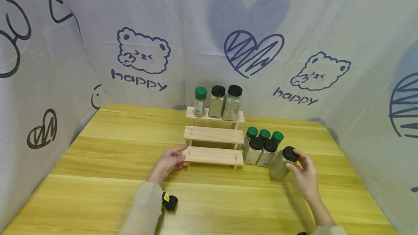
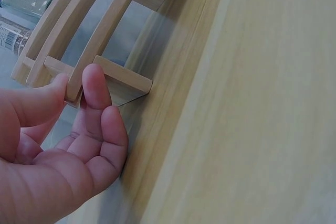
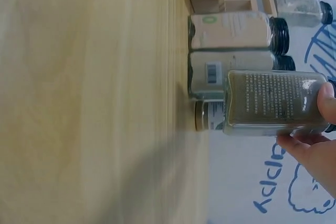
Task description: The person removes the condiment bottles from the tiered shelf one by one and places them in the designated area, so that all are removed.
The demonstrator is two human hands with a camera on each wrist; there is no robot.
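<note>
Head view shows a three-step wooden rack (image 1: 213, 134) at the back middle of a yellow wooden table (image 1: 98, 177), walled on three sides by a printed sheet (image 1: 143, 28). Three spice jars (image 1: 217, 102) fill the top step; the two lower steps are bare. Five more jars (image 1: 262, 147) crowd the table just right of the rack, standing between it and the tilted black-capped jar (image 1: 283, 162), which the right hand (image 1: 305, 177) pinches at the cap, its base lifted off the table in the right wrist view. The left hand (image 1: 168, 162) rests at the rack's lower left corner, fingers (image 2: 97, 90) straight and loosely together, tips touching the wood. Jar labels are too small to read, and the right fingers are mostly cut off at the wrist frame's edge. Open tabletop lies in front and to the left.
</note>
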